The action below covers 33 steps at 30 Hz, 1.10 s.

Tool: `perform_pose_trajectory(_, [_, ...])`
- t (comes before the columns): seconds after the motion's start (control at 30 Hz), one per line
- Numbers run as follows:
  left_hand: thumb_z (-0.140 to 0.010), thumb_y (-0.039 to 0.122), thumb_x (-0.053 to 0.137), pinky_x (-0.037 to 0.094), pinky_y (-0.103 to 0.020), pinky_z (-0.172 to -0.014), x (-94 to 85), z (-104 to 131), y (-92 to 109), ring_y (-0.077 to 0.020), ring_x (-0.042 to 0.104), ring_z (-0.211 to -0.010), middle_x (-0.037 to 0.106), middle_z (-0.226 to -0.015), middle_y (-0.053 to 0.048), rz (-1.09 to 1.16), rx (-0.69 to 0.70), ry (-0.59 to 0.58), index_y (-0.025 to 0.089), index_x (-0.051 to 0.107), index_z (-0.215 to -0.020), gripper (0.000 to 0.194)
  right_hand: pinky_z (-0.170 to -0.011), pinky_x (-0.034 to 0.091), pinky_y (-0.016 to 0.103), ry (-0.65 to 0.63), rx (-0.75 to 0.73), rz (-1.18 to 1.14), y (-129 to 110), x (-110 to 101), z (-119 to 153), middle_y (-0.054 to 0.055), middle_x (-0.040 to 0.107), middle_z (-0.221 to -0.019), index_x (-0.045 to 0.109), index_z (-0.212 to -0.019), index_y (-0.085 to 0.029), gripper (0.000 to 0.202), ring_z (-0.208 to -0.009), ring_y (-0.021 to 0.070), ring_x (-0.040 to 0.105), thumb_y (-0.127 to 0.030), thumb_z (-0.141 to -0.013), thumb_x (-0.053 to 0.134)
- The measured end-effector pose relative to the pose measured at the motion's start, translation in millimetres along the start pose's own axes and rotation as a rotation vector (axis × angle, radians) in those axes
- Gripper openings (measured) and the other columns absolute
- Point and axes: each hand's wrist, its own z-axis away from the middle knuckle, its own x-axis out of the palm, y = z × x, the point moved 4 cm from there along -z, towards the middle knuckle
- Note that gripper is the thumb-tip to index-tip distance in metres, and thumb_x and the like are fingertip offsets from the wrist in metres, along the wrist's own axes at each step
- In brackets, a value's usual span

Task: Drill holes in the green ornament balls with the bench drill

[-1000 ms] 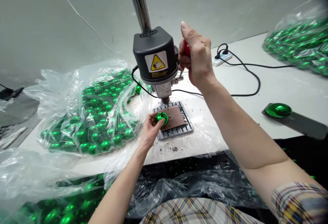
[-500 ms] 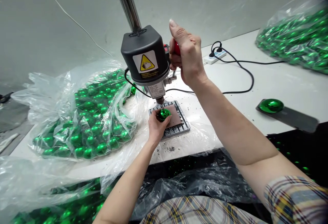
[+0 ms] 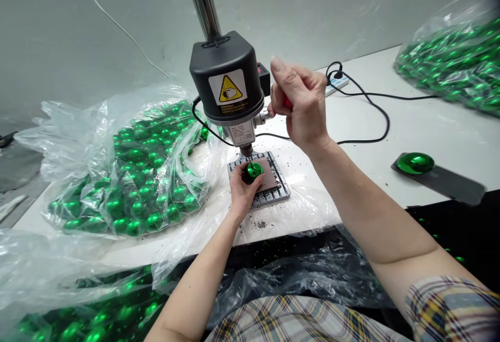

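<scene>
My left hand [image 3: 242, 188] grips a shiny green ball [image 3: 255, 169] between thumb and fingers. Under the ball lies a flat pinkish-brown board [image 3: 270, 176] on the slotted metal base [image 3: 282, 192] of a small drill press [image 3: 226, 78]. The chuck [image 3: 246, 150] sits just above the ball; I cannot tell whether the bit is inside it. My right hand [image 3: 302, 102] is closed around the press's red-knobbed lever [image 3: 288, 103], thumb pointing up. Dark shavings are scattered over the base and tabletop.
A clear bag of green balls [image 3: 136, 185] lies left of the press, another bag [image 3: 453, 65] at the back right. A green half-shell-like piece [image 3: 415, 162] rests on a dark phone-like slab [image 3: 455, 188]. A black cable [image 3: 385, 118] runs to a power strip [image 3: 338, 82].
My right hand has come down and toward me with the lever. The left hand keeps the ball under the chuck. The whole view has shifted slightly.
</scene>
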Motion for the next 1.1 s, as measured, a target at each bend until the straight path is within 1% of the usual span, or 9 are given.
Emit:
perform_pose_trajectory(0.13, [-0.074, 0.036, 0.081, 0.049, -0.035, -0.088, -0.6, -0.2, 4.4, -0.0209, 0.058, -0.099, 0.055, -0.106, -0.006, -0.072, 0.085, 0.026, 0.02, 0.062, -0.113, 0.047, -0.047, 0.039, 0.028, 0.036, -0.054, -0.006, 2.8, -4.0, 17.5, -0.004, 0.032, -0.047, 0.038, -0.049, -0.021, 0.059, -0.044, 0.0094, 0.031, -0.056, -0.088, 0.066])
perform_pose_trajectory(0.27, [-0.075, 0.035, 0.081, 0.049, -0.036, -0.089, 0.5, -0.8, 2.3, -0.0212, 0.057, -0.101, 0.052, -0.107, -0.005, -0.088, 0.101, 0.03, 0.02, 0.061, -0.114, 0.047, -0.05, 0.037, 0.03, 0.043, -0.117, -0.063, 6.1, -6.6, 28.7, -0.004, 0.032, -0.047, 0.039, -0.049, -0.021, 0.055, -0.045, 0.0107, 0.031, -0.042, -0.091, 0.067])
perform_pose_trajectory(0.5, [-0.075, 0.034, 0.081, 0.048, -0.035, -0.087, 1.6, -1.0, 0.1, -0.0215, 0.057, -0.1, 0.054, -0.106, -0.006, -0.083, 0.093, 0.023, 0.019, 0.061, -0.112, 0.044, -0.05, 0.033, 0.032, 0.012, -0.229, -0.094, 19.5, -12.2, 37.7, -0.004, 0.031, -0.045, 0.039, -0.048, -0.02, 0.056, -0.041, 0.0103, 0.031, -0.045, -0.092, 0.063])
perform_pose_trajectory(0.63, [-0.075, 0.034, 0.081, 0.048, -0.035, -0.086, 1.4, -0.8, 1.2, -0.021, 0.057, -0.099, 0.055, -0.105, -0.005, -0.084, 0.1, 0.019, 0.019, 0.061, -0.112, 0.044, -0.05, 0.033, 0.03, -0.046, -0.371, -0.135, 27.3, -15.3, 41.9, -0.005, 0.03, -0.046, 0.041, -0.05, -0.019, 0.051, -0.039, 0.0083, 0.031, -0.037, -0.094, 0.061])
perform_pose_trajectory(0.83, [-0.074, 0.036, 0.082, 0.048, -0.035, -0.087, 2.3, -1.5, -2.4, -0.0207, 0.058, -0.098, 0.056, -0.104, -0.005, -0.062, 0.092, 0.03, 0.019, 0.06, -0.112, 0.047, -0.052, 0.037, 0.03, -0.136, -0.564, -0.151, 36.5, -17.3, 55.1, -0.005, 0.035, -0.046, 0.038, -0.052, -0.018, 0.049, -0.041, 0.0078, 0.033, -0.028, -0.095, 0.059])
perform_pose_trajectory(0.9, [-0.073, 0.036, 0.082, 0.048, -0.035, -0.088, 3.5, -2.1, -3.2, -0.0206, 0.058, -0.098, 0.056, -0.105, -0.006, -0.048, 0.082, 0.031, 0.019, 0.06, -0.112, 0.048, -0.051, 0.036, 0.029, -0.105, -0.541, -0.144, 32.3, -15.1, 51.7, -0.005, 0.034, -0.046, 0.038, -0.051, -0.018, 0.051, -0.041, 0.0079, 0.032, -0.03, -0.096, 0.058])
perform_pose_trajectory(0.93, [-0.073, 0.036, 0.082, 0.048, -0.035, -0.088, 4.0, -2.0, -2.7, -0.0205, 0.059, -0.098, 0.057, -0.105, -0.006, -0.037, 0.074, 0.029, 0.019, 0.059, -0.112, 0.048, -0.049, 0.035, 0.029, -0.063, -0.492, -0.135, 28.7, -13.3, 45.8, -0.005, 0.033, -0.045, 0.038, -0.051, -0.019, 0.052, -0.04, 0.0079, 0.031, -0.033, -0.097, 0.058])
perform_pose_trajectory(1.0, [-0.074, 0.034, 0.081, 0.049, -0.035, -0.088, 4.0, -0.3, 0.4, -0.0202, 0.06, -0.097, 0.059, -0.105, -0.006, 0.0, 0.049, 0.024, 0.018, 0.059, -0.112, 0.047, -0.044, 0.031, 0.027, 0.038, -0.342, -0.097, 19.8, -8.2, 26.3, -0.005, 0.03, -0.045, 0.037, -0.051, -0.02, 0.056, -0.039, 0.008, 0.029, -0.045, -0.095, 0.061])
perform_pose_trajectory(1.1, [-0.074, 0.033, 0.081, 0.049, -0.033, -0.087, -2.9, 8.0, 9.2, -0.0187, 0.061, -0.095, 0.063, -0.107, -0.007, 0.094, -0.01, 0.038, 0.017, 0.059, -0.112, 0.046, -0.035, 0.024, 0.028, 0.046, -0.046, -0.01, 10.3, 5.0, -11.2, -0.005, 0.031, -0.046, 0.038, -0.052, -0.022, 0.062, -0.038, 0.0083, 0.027, -0.069, -0.09, 0.054])
